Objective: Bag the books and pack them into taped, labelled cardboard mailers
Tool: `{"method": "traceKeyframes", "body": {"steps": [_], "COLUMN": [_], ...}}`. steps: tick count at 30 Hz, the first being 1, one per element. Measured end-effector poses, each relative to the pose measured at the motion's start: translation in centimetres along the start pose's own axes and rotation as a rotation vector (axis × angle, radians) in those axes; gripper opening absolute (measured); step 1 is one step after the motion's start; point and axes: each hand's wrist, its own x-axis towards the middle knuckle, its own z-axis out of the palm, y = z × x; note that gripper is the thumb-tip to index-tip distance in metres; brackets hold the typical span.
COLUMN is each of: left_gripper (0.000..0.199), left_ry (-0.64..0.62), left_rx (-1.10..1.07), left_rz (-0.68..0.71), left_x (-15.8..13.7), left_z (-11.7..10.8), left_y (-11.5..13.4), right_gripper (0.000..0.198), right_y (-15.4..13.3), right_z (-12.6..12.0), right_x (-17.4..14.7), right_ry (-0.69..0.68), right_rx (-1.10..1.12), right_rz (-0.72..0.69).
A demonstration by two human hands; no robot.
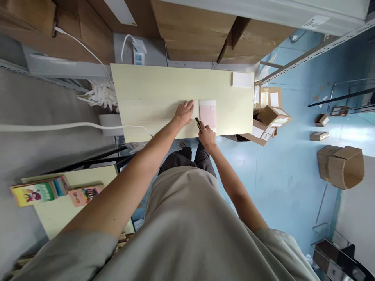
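My right hand [207,136] is closed around a black and yellow utility knife [198,124] at the near edge of the pale yellow table [146,93]. The knife's tip points up and left, toward my other hand. My left hand [184,112] lies flat with fingers stretched out, just left of the knife. A pale strip, perhaps paper, shows beside its fingertips; I cannot tell whether the hand presses on it. Just beyond my right hand lies a pink lined paper pad [208,114] with a whitish top edge.
A white stack of paper [243,79] sits at the table's far right corner. Large cardboard boxes [199,35] stand behind the table, and smaller boxes [272,117] to its right. A white cable [73,125] crosses the left edge. Books [38,191] lie on a side table.
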Motion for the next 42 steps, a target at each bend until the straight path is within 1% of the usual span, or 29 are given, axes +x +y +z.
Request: {"method": "traceKeyframes", "body": {"steps": [3, 7, 8, 10, 12, 15, 19, 22, 24, 26, 28, 30, 31, 33, 35, 36, 37, 39, 40, 42], "left_gripper": [0.116, 0.105, 0.104, 0.105, 0.109, 0.117, 0.124, 0.126, 0.128, 0.129, 0.128, 0.127, 0.126, 0.124, 0.118, 0.116, 0.115, 0.113, 0.112, 0.108], "left_ry": [0.003, -0.019, -0.024, -0.030, -0.018, 0.024, 0.061, 0.076, 0.106, 0.208, 0.371, 0.521, 0.573, 0.637, 0.722, 0.775, 0.829, 0.917, 0.945, 0.969], "left_rx": [-0.001, 0.002, -0.011, -0.047, -0.081, -0.100, -0.149, -0.230, -0.252, -0.249, -0.208, -0.121, -0.069, 0.022, 0.064, 0.069, 0.067, 0.054, 0.047, 0.038], "left_rz": [-0.023, -0.074, -0.086, -0.105, -0.114, -0.128, -0.124, -0.118, -0.129, -0.083, 0.011, 0.071, 0.072, 0.059, 0.026, 0.012, 0.008, 0.015, 0.022, 0.020], "left_x": [0.3, 0.7, 0.8, 0.8, 0.6, -0.2, -2.0, -3.3, -3.7, -3.6, -2.9, -2.2, -1.8, -1.3, -1.0, -0.9, -0.7, -0.4, -0.2, 0.1], "left_z": [0.1, 0.3, 0.3, 0.5, 0.6, 0.9, 1.5, 1.6, 0.9, -1.1, -4.6, -9.3, -12.1, -17.6, -22.6, -24.7, -26.4, -28.8, -29.5, -30.2], "left_y": [0.4, 0.9, 0.9, 1.1, 1.1, 1.3, 1.8, 3.0, 4.4, 6.2, 8.2, 10.1, 11.1, 13.0, 14.8, 15.5, 16.0, 16.8, 17.1, 17.3], "right_gripper": [0.060, 0.037, 0.033, 0.032, 0.036, 0.041, 0.042, 0.058, 0.066, 0.066, 0.062, 0.056, 0.054, 0.050, 0.046, 0.044, 0.043, 0.041, 0.040, 0.043], "right_y": [-0.2, -0.7, -0.7, -0.4, 0.2, 1.6, 4.2, 6.4, 7.8, 8.8, 9.3, 9.1, 8.8, 7.7, 6.2, 5.3, 4.4, 2.5, 1.7, 0.1], "right_z": [-0.5, -0.9, -1.0, -1.4, -2.2, -4.0, -7.2, -10.1, -12.2, -14.5, -17.5, -21.0, -23.0, -27.4, -31.6, -33.6, -35.4, -38.1, -39.1, -40.4], "right_x": [-2.6, -6.1, -6.8, -8.1, -9.0, -9.6, -9.1, -7.9, -6.6, -4.6, -2.1, 0.7, 2.1, 4.7, 6.7, 7.5, 8.2, 9.4, 9.9, 11.2], "right_ry": [-0.058, -0.281, -0.316, -0.324, -0.311, -0.254, -0.071, 0.079, 0.195, 0.325, 0.460, 0.602, 0.672, 0.788, 0.854, 0.869, 0.873, 0.859, 0.846, 0.816], "right_rx": [-0.073, -0.148, -0.153, -0.151, -0.144, -0.116, -0.005, 0.137, 0.235, 0.323, 0.382, 0.402, 0.401, 0.383, 0.358, 0.350, 0.344, 0.314, 0.289, 0.223], "right_rz": [-0.031, -0.118, -0.131, -0.137, -0.127, -0.078, -0.042, -0.080, -0.119, -0.158, -0.205, -0.291, -0.347, -0.460, -0.524, -0.534, -0.533, -0.526, -0.528, -0.546]}}
